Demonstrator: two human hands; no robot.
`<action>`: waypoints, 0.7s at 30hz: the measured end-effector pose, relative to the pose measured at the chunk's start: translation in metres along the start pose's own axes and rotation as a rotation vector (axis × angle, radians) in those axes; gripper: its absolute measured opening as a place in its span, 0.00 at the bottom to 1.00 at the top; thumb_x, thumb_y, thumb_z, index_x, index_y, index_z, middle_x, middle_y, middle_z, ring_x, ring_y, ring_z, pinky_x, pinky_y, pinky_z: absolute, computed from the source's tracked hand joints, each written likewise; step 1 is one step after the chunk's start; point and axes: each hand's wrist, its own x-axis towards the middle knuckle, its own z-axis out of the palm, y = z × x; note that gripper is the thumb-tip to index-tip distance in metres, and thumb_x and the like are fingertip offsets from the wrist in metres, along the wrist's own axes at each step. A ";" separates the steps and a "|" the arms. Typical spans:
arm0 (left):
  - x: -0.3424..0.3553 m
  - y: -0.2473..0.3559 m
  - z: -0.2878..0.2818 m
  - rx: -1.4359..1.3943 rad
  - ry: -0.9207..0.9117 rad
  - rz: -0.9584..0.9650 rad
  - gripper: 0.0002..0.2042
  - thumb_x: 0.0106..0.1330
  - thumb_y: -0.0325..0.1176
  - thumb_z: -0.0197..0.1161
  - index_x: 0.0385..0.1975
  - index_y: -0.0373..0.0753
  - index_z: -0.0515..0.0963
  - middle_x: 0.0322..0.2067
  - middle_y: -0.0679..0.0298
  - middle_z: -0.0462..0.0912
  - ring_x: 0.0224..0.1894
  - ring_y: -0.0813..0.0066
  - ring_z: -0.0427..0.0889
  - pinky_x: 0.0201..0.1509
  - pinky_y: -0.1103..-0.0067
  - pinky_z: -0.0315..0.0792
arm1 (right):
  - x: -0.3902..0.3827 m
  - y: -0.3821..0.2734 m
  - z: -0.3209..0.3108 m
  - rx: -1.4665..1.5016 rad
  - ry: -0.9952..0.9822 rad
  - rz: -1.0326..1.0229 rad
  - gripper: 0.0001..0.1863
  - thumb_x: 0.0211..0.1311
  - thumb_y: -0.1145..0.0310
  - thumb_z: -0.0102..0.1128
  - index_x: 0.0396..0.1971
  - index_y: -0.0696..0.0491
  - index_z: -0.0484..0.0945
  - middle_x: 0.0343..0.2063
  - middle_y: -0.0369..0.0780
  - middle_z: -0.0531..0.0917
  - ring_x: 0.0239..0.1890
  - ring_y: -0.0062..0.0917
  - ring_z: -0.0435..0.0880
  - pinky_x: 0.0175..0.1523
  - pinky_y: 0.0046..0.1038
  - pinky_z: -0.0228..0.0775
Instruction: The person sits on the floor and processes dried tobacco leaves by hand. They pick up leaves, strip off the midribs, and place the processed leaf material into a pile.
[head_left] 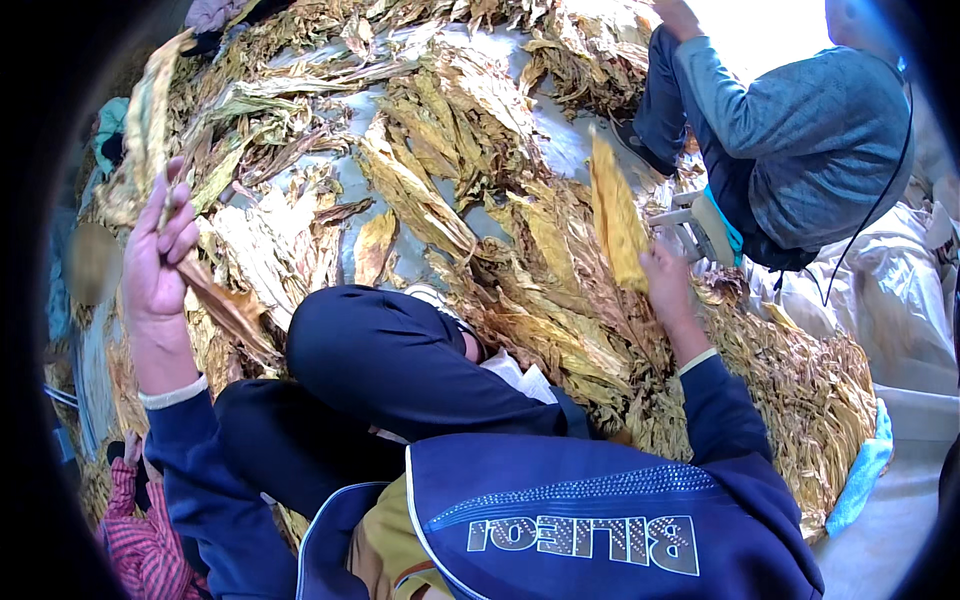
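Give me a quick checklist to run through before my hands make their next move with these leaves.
1. Left hand has a hold: ok, its fingers are curled on a pale dried leaf.
2. Right hand has a hold: ok, it grips a yellow leaf by its lower end.
3. Only one leaf in each hand: cannot tell, overlapping layers would not show.
4. Pale sheet ahead free of leaves: not ok, loose leaves are strewn over much of it.
5. Co-worker's hand away from the yellow leaf: ok, it is at the top edge, apart from it.
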 end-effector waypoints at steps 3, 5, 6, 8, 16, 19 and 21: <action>0.011 -0.017 -0.007 -0.047 -0.059 0.018 0.17 0.73 0.31 0.52 0.58 0.31 0.65 0.30 0.68 0.71 0.17 0.92 0.56 0.16 0.92 0.50 | -0.017 0.055 0.019 -0.338 -0.031 -0.076 0.11 0.61 0.68 0.55 0.37 0.59 0.75 0.30 0.52 0.79 0.36 0.47 0.78 0.41 0.40 0.68; -0.002 -0.023 -0.023 0.056 0.031 0.072 0.17 0.72 0.31 0.53 0.57 0.31 0.67 0.29 0.70 0.72 0.17 0.93 0.56 0.15 0.93 0.50 | -0.036 0.061 0.044 -0.282 -0.101 -0.057 0.12 0.61 0.67 0.54 0.39 0.60 0.75 0.33 0.56 0.79 0.40 0.53 0.77 0.43 0.43 0.68; 0.001 -0.045 -0.024 0.126 0.091 0.127 0.17 0.72 0.31 0.54 0.56 0.31 0.68 0.28 0.71 0.72 0.16 0.93 0.57 0.15 0.93 0.49 | -0.038 0.085 0.031 -0.269 -0.047 -0.146 0.10 0.63 0.69 0.53 0.38 0.60 0.75 0.31 0.53 0.79 0.36 0.48 0.78 0.42 0.40 0.68; -0.008 -0.036 -0.040 0.061 0.098 -0.008 0.15 0.70 0.34 0.58 0.52 0.35 0.74 0.27 0.72 0.73 0.15 0.93 0.57 0.15 0.93 0.49 | -0.058 0.058 0.054 -0.033 -0.145 0.070 0.08 0.65 0.73 0.50 0.36 0.62 0.73 0.26 0.44 0.76 0.31 0.30 0.73 0.40 0.31 0.67; 0.000 -0.069 -0.045 0.174 0.104 -0.018 0.12 0.70 0.34 0.58 0.47 0.35 0.76 0.25 0.67 0.77 0.18 0.88 0.67 0.20 0.87 0.64 | -0.055 0.101 0.046 -0.512 -0.117 -0.074 0.08 0.55 0.74 0.60 0.32 0.61 0.73 0.33 0.54 0.78 0.38 0.50 0.76 0.43 0.44 0.67; -0.013 -0.063 -0.053 0.250 0.106 0.038 0.13 0.70 0.33 0.58 0.49 0.33 0.75 0.27 0.65 0.79 0.19 0.86 0.70 0.21 0.86 0.66 | -0.062 0.062 0.056 -0.768 -0.129 0.024 0.16 0.50 0.74 0.66 0.39 0.58 0.73 0.36 0.51 0.78 0.39 0.50 0.77 0.47 0.45 0.69; -0.007 -0.067 -0.048 0.271 0.082 0.060 0.13 0.69 0.34 0.58 0.49 0.33 0.76 0.27 0.65 0.79 0.20 0.86 0.71 0.22 0.86 0.67 | -0.051 0.042 0.051 -0.687 0.010 -0.133 0.16 0.49 0.74 0.66 0.39 0.58 0.73 0.34 0.50 0.78 0.39 0.50 0.77 0.46 0.45 0.69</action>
